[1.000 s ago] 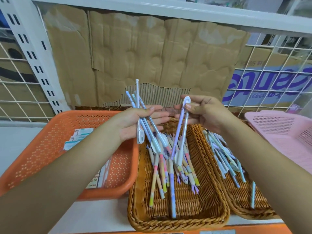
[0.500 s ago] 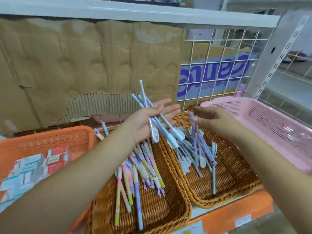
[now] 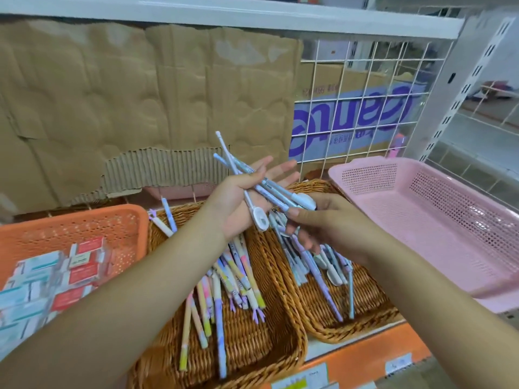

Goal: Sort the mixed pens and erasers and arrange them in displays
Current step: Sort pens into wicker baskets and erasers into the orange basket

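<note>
My left hand (image 3: 238,200) is palm up over the wicker baskets, thumb pressing a bundle of light blue pens (image 3: 269,189) with white oval caps across the palm. My right hand (image 3: 325,226) meets it from the right, thumb and fingers pinched on the capped ends of that bundle. Under the hands, the middle wicker basket (image 3: 283,299) holds several pastel multicoloured pens (image 3: 224,284). The right wicker basket (image 3: 368,318) holds blue and lilac pens (image 3: 323,279). Boxed erasers (image 3: 56,279) lie in the orange basket (image 3: 73,223) at the left.
A pink plastic basket (image 3: 438,220) sits at the right with nothing visible inside. Torn cardboard (image 3: 146,108) and a white wire grid (image 3: 365,102) back the shelf. A shelf board (image 3: 224,15) runs overhead. Price labels (image 3: 303,380) line the orange front edge.
My right hand set its two pens down in the right wicker basket, then came back up to the bundle in my left hand. The view swung to the right.
</note>
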